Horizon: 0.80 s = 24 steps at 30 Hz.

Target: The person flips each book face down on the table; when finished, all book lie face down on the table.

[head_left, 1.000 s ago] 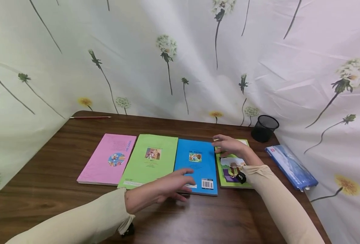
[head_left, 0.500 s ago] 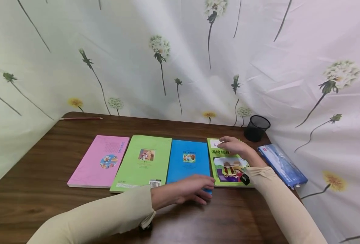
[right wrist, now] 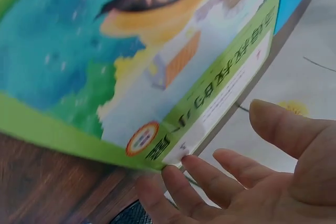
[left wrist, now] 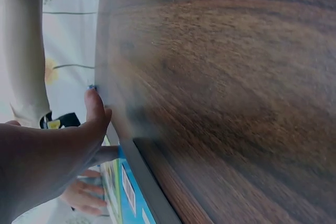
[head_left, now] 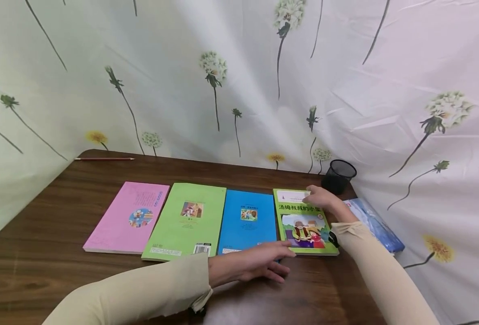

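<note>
Four books lie in a row in the head view. At its right end is a green storybook (head_left: 300, 232) with a picture cover and Chinese title. My right hand (head_left: 324, 201) reaches over that book's far right corner, fingers extended; in the right wrist view the fingertips (right wrist: 171, 174) are right at the corner. My left hand (head_left: 260, 262), fingers loosely extended, is over the near edge of the blue book (head_left: 247, 225), close to the storybook's near left corner. To the left are a plain green book (head_left: 188, 216) and a pink book (head_left: 127, 225).
A black mesh pen cup (head_left: 339, 176) stands at the far right corner, close to my right hand. Under my right forearm a blue pack (head_left: 379, 228) lies along the right edge. A pencil (head_left: 104, 159) lies at the far left, before the dandelion-print curtain (head_left: 174, 90).
My left hand has moved right, from over the blue book to the storybook's near left corner. My right hand has shifted from over the storybook's cover to its far right corner, uncovering the title.
</note>
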{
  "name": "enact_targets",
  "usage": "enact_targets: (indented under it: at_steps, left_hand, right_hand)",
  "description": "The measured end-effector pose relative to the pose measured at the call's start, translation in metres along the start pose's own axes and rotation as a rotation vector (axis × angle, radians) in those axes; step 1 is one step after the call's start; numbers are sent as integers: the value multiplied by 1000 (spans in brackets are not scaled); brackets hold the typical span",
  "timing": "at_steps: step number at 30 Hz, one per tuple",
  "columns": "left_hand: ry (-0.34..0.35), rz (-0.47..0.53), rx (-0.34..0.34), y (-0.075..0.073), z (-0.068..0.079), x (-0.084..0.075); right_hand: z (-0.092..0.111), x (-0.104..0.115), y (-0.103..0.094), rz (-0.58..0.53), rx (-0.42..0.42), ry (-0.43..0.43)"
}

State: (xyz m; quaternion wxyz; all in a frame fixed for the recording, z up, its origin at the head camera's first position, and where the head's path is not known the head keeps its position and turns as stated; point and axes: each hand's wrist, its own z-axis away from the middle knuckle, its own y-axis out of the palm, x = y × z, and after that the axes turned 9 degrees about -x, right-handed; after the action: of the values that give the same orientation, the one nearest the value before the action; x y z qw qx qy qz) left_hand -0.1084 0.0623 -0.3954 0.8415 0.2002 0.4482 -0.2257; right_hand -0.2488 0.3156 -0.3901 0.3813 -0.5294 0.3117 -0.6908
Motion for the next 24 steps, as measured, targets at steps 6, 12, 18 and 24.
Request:
enact_targets:
  at_steps: [6, 12, 18, 24]
  left_hand:
    - [-9, -6, 17, 1, -1, 0]
    - [-5, -33, 12, 8, -3, -1]
    - [-15, -18, -26, 12, -1, 1]
    - [9, -2, -38, 14, 0, 2]
  right_hand:
    - [-9, -7, -3, -14, 28, 8]
    - [-16, -14, -7, 13, 33, 113]
    - [-21, -22, -9, 88, 62, 117]
    - [-22, -22, -7, 113, 43, 38]
